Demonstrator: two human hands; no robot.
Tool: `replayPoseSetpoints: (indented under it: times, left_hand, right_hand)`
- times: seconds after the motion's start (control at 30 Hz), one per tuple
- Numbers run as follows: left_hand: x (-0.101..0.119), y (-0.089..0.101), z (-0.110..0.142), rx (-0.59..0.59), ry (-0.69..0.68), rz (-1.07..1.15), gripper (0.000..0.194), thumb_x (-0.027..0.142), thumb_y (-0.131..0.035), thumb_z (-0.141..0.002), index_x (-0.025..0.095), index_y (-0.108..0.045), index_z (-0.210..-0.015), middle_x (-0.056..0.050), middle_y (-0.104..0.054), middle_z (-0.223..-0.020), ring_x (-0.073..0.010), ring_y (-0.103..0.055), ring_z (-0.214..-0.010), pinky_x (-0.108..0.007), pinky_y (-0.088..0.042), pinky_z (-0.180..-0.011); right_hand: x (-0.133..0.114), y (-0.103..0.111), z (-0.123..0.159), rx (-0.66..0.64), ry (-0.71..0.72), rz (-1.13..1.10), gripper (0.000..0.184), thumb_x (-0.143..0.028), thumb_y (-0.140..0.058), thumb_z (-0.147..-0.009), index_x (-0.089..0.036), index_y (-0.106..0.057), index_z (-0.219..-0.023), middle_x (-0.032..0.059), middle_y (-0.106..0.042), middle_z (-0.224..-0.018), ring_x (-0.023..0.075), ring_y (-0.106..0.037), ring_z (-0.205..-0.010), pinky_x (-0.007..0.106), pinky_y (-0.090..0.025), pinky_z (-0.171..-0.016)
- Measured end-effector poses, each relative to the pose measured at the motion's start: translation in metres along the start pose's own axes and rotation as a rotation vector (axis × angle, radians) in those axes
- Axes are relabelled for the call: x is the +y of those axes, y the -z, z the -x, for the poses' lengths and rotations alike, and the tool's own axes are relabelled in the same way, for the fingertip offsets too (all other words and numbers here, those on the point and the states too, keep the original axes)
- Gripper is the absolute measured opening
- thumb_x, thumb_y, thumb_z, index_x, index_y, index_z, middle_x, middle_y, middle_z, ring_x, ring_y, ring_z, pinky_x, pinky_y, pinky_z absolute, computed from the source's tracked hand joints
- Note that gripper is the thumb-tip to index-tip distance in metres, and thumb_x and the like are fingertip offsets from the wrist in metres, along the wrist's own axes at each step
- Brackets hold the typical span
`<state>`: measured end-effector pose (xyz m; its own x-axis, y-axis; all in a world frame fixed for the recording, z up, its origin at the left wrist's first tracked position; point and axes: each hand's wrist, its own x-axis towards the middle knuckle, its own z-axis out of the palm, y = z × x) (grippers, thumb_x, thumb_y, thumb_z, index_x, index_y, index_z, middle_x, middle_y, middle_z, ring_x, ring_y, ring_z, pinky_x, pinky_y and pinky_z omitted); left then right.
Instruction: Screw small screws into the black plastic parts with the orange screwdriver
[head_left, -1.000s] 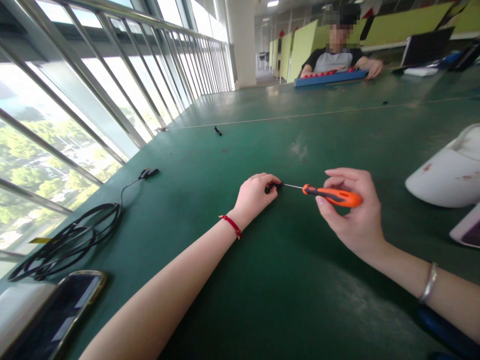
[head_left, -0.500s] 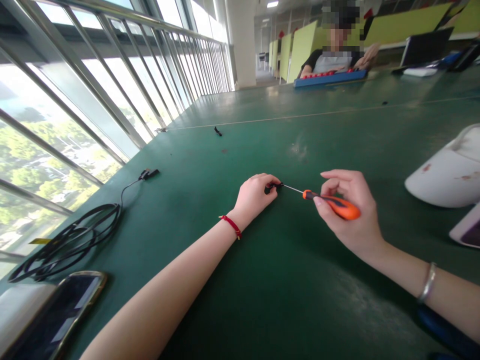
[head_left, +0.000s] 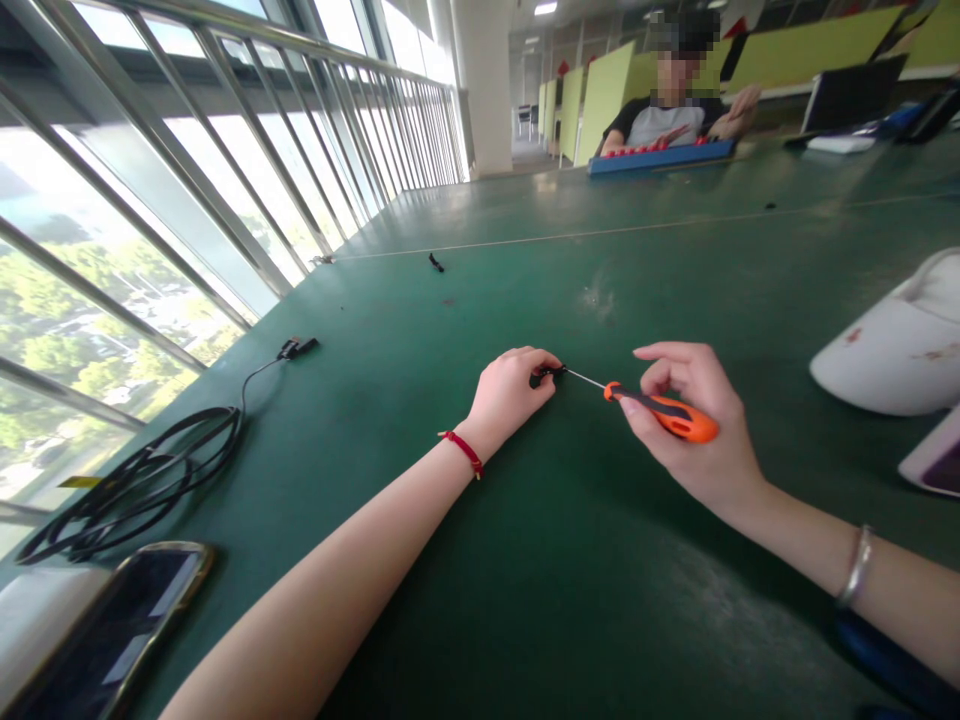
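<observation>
My left hand [head_left: 516,388] rests on the green table with its fingers closed round a small black part [head_left: 541,376]. Most of that part is hidden by the fingers, so its kind does not show. An orange and black screwdriver [head_left: 675,414] lies in my right hand [head_left: 701,420], its handle held between thumb and fingers while the index finger stretches out above. The thin metal shaft points left, and its tip meets the black part at my left fingertips.
On the left lie a coiled black cable [head_left: 157,465] and a phone [head_left: 127,625]. A white container [head_left: 892,345] lies at the right. A small black piece [head_left: 436,263] sits farther back on the table [head_left: 360,390]. Across it, a person sits behind a blue tray [head_left: 660,157]. Metal railings [head_left: 300,120] border the left.
The screwdriver handle has turned a little about its length, and my right index finger has shifted slightly left. My left hand and the black part stay where they were.
</observation>
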<state>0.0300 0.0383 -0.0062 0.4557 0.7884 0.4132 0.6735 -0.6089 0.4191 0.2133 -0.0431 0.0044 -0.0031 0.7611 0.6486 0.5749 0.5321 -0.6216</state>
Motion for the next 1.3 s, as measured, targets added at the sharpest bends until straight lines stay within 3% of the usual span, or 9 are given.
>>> replayPoseSetpoints:
  times: [0.1,0.27,0.43,0.6,0.73,0.83,1.07,1.3]
  left_hand:
    - [0.002,0.000,0.001,0.003,0.023,-0.034,0.022,0.015,-0.052,-0.078,0.022,-0.067,-0.093,0.000,-0.069,-0.091,-0.0152,-0.061,-0.083,-0.028,-0.049,-0.075]
    - [0.005,0.001,0.001,0.045,0.115,-0.155,0.020,0.021,-0.054,-0.079,0.022,-0.065,-0.095,-0.001,-0.069,-0.085,-0.0178,-0.060,-0.083,-0.029,-0.047,-0.070]
    - [0.007,0.001,0.001,0.075,0.082,-0.276,0.013,0.025,-0.055,-0.079,0.019,-0.064,-0.087,-0.003,-0.068,-0.084,-0.0198,-0.060,-0.081,-0.034,-0.045,-0.076]
    - [0.011,0.000,0.003,0.021,0.095,-0.184,0.032,0.040,-0.057,-0.078,0.017,-0.059,-0.100,-0.001,-0.065,-0.076,-0.0177,-0.060,-0.073,-0.032,-0.045,-0.073]
    - [0.008,-0.002,0.003,-0.051,0.089,-0.032,0.025,0.025,-0.048,-0.082,0.019,-0.056,-0.105,0.002,-0.063,-0.073,-0.0133,-0.058,-0.067,-0.025,-0.043,-0.062]
    - [0.006,-0.002,0.002,-0.042,0.039,-0.081,0.026,0.014,-0.043,-0.080,0.019,-0.060,-0.099,-0.001,-0.062,-0.084,-0.0131,-0.057,-0.070,-0.027,-0.043,-0.067]
    - [0.005,-0.003,0.003,0.038,0.040,-0.198,0.015,0.028,-0.054,-0.079,0.019,-0.064,-0.085,-0.005,-0.056,-0.094,-0.0184,-0.056,-0.084,-0.034,-0.043,-0.078]
    - [0.003,-0.001,0.002,0.048,0.084,-0.113,0.010,0.019,-0.054,-0.078,0.019,-0.061,-0.085,-0.003,-0.061,-0.088,-0.0170,-0.058,-0.085,-0.027,-0.046,-0.070]
  right_hand:
    - [-0.003,0.002,0.001,-0.050,0.000,0.047,0.005,-0.025,-0.057,-0.079,-0.022,-0.058,-0.083,-0.0008,-0.061,-0.067,0.0126,-0.057,-0.058,0.029,-0.046,-0.059]
    - [-0.003,0.003,0.001,-0.019,-0.002,0.058,0.006,-0.026,-0.057,-0.080,-0.021,-0.059,-0.078,-0.0006,-0.064,-0.069,0.0117,-0.058,-0.057,0.027,-0.044,-0.056]
    - [0.000,0.001,0.002,-0.071,-0.051,0.036,0.007,-0.025,-0.056,-0.081,-0.020,-0.060,-0.077,-0.0006,-0.064,-0.068,0.0113,-0.057,-0.057,0.026,-0.043,-0.055]
    - [0.001,0.000,0.002,-0.106,-0.078,0.022,0.007,-0.026,-0.056,-0.081,-0.020,-0.060,-0.080,0.0001,-0.065,-0.073,0.0119,-0.058,-0.062,0.026,-0.044,-0.058]
    - [0.001,-0.001,0.001,-0.071,-0.068,0.036,0.007,-0.025,-0.057,-0.081,-0.020,-0.061,-0.084,0.0012,-0.066,-0.080,0.0124,-0.060,-0.067,0.026,-0.046,-0.062]
    - [0.001,-0.001,0.000,-0.046,-0.057,0.036,0.007,-0.023,-0.058,-0.080,-0.019,-0.060,-0.086,0.0022,-0.066,-0.083,0.0123,-0.061,-0.069,0.024,-0.047,-0.062]
    - [-0.002,0.002,0.000,-0.014,-0.029,0.018,0.008,-0.021,-0.058,-0.079,-0.020,-0.059,-0.087,0.0015,-0.066,-0.079,0.0114,-0.061,-0.064,0.022,-0.047,-0.056]
    - [-0.004,0.004,0.001,-0.011,0.032,-0.002,0.005,-0.016,-0.057,-0.078,-0.021,-0.058,-0.079,-0.0011,-0.063,-0.069,0.0099,-0.058,-0.056,0.021,-0.044,-0.049]
